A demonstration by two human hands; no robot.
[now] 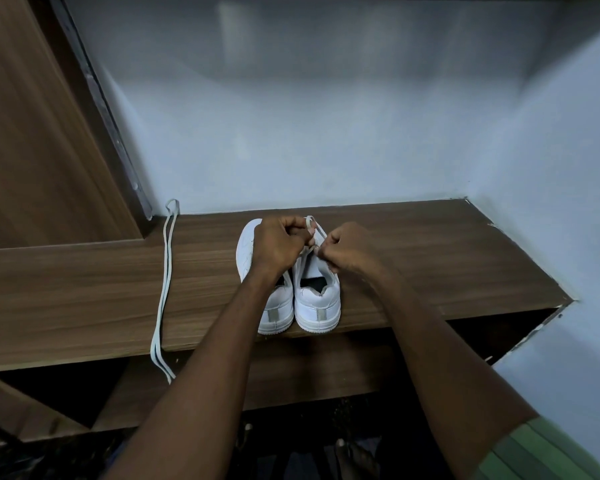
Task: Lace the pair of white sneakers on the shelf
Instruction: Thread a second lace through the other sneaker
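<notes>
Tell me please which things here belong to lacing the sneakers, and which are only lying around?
Belong to the job:
- right sneaker, being laced
- left sneaker
- lace pinched by left hand and right hand
- spare lace, hanging over the shelf edge

Lying about:
- dark items on the floor, too dim to identify

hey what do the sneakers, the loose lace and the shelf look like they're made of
Sneakers: smooth white leather or synthetic, matte, going by the stitched heel panels.
Loose lace: flat woven fabric, probably; it drapes limply over the shelf edge.
Shelf: brown wood-grain board, likely laminate; chipped edges at the right hint at that.
</notes>
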